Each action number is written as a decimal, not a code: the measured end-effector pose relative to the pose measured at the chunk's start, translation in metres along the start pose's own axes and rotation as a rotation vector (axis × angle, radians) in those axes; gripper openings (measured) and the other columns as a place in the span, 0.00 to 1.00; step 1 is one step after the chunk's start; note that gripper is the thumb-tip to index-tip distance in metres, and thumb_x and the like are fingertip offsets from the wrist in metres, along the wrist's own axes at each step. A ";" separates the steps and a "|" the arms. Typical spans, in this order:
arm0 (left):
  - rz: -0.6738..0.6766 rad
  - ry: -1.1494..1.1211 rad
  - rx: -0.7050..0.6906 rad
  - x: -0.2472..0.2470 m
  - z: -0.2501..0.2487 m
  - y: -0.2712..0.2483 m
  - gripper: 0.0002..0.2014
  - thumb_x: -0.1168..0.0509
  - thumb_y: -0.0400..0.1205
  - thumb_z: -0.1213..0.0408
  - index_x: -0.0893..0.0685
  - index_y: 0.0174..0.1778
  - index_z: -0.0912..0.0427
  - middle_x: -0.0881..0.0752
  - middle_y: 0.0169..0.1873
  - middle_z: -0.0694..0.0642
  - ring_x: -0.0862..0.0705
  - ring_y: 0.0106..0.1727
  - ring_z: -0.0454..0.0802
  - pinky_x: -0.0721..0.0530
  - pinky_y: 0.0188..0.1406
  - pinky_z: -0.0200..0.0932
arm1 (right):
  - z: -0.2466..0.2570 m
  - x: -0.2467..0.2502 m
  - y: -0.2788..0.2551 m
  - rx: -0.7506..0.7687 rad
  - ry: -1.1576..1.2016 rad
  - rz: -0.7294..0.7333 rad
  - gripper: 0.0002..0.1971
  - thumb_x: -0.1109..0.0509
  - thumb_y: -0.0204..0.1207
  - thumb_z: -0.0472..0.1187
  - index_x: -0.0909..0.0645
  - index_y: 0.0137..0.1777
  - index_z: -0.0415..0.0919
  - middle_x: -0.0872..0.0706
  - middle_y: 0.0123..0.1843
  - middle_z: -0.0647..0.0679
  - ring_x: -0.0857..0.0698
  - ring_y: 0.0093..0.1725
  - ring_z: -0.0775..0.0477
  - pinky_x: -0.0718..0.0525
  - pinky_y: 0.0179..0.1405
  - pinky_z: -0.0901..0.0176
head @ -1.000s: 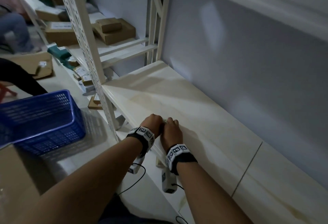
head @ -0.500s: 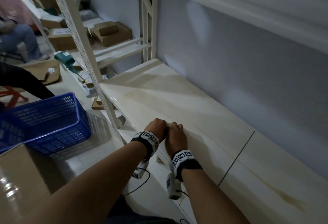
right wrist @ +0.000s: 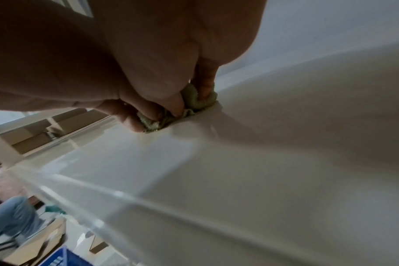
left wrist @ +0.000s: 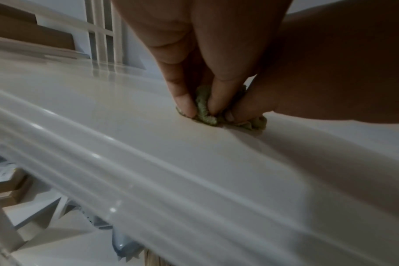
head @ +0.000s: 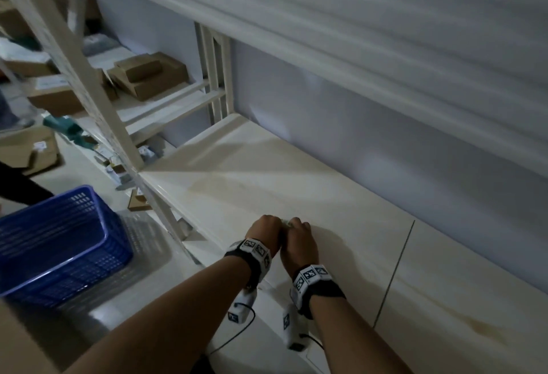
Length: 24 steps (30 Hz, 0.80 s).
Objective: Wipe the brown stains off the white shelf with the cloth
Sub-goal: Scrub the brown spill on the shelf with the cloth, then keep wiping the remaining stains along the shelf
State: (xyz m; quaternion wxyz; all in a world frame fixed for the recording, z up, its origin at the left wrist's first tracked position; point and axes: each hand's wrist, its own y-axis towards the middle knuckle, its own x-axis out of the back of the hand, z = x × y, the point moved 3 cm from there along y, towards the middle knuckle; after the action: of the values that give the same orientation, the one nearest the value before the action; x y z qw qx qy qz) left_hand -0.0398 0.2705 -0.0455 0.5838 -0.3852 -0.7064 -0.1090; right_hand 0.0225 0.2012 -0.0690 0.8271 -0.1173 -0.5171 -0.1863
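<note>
A small bunched green cloth (left wrist: 204, 109) lies on the white shelf (head: 326, 195) near its front edge. My left hand (head: 264, 229) and right hand (head: 300, 235) are side by side over it, knuckles up, and both pinch the cloth against the shelf. The left fingertips (left wrist: 185, 108) dig into its folds. In the right wrist view the cloth (right wrist: 194, 100) shows between my right fingers (right wrist: 205, 84). A faint brown stain (head: 213, 185) spreads ahead-left of the hands. A darker brown stain (head: 430, 326) lies to the right, past the panel seam (head: 396, 270).
A blue plastic basket (head: 59, 243) sits low on the left. The perforated upright post (head: 98, 100) stands at the shelf's left front corner. The upper shelf (head: 326, 41) overhangs. Cardboard boxes (head: 148, 80) fill the neighbouring rack. A seated person's legs (right wrist: 14, 216) are behind.
Both hands stay bunched together on the cloth at the same spot by the front edge. Only the head view has shifted, now showing more of the upper shelf.
</note>
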 end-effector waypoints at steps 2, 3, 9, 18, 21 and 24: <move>-0.002 -0.016 -0.017 0.005 0.003 0.010 0.11 0.43 0.81 0.68 0.14 0.45 0.64 0.12 0.48 0.62 0.14 0.51 0.62 0.18 0.47 0.49 | 0.000 0.001 0.012 -0.039 0.003 -0.004 0.09 0.42 0.80 0.38 0.20 0.46 0.43 0.21 0.53 0.45 0.26 0.55 0.39 0.20 0.46 0.47; 0.004 -0.019 -0.033 0.008 0.003 0.013 0.11 0.43 0.81 0.68 0.14 0.45 0.64 0.12 0.47 0.62 0.14 0.51 0.62 0.18 0.47 0.49 | 0.001 0.002 0.017 -0.048 0.010 -0.009 0.09 0.42 0.80 0.38 0.19 0.46 0.43 0.21 0.53 0.45 0.26 0.55 0.39 0.20 0.46 0.47; 0.111 -0.011 -0.102 0.028 0.021 0.024 0.11 0.43 0.82 0.70 0.14 0.47 0.66 0.12 0.49 0.64 0.14 0.52 0.63 0.17 0.49 0.51 | 0.027 0.002 0.031 -0.157 0.005 0.003 0.11 0.44 0.81 0.37 0.19 0.50 0.40 0.21 0.57 0.42 0.26 0.59 0.38 0.21 0.50 0.47; 0.072 0.053 -0.131 0.084 0.102 0.039 0.11 0.43 0.82 0.68 0.15 0.49 0.63 0.12 0.50 0.62 0.13 0.52 0.63 0.15 0.49 0.52 | 0.105 -0.020 0.085 -0.181 -0.108 0.033 0.12 0.43 0.82 0.34 0.19 0.57 0.37 0.21 0.61 0.38 0.25 0.63 0.35 0.21 0.55 0.46; 0.047 0.060 -0.101 0.095 0.149 0.045 0.11 0.43 0.82 0.65 0.14 0.49 0.60 0.12 0.50 0.61 0.13 0.52 0.62 0.16 0.48 0.50 | 0.142 -0.041 0.105 -0.174 -0.120 0.054 0.12 0.42 0.81 0.34 0.18 0.58 0.37 0.21 0.62 0.39 0.25 0.63 0.36 0.20 0.55 0.46; 0.030 0.024 -0.055 0.107 0.190 0.053 0.11 0.42 0.82 0.64 0.14 0.47 0.60 0.12 0.49 0.61 0.13 0.52 0.62 0.17 0.48 0.50 | 0.176 -0.057 0.126 -0.149 -0.099 0.044 0.12 0.42 0.81 0.35 0.18 0.56 0.37 0.21 0.61 0.39 0.25 0.63 0.36 0.20 0.55 0.47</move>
State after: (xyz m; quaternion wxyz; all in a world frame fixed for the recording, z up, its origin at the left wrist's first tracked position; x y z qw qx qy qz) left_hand -0.1466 0.4658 -0.0202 0.5830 -0.4104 -0.6901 -0.1242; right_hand -0.0889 0.3936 -0.0435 0.7934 -0.1988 -0.5395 -0.1998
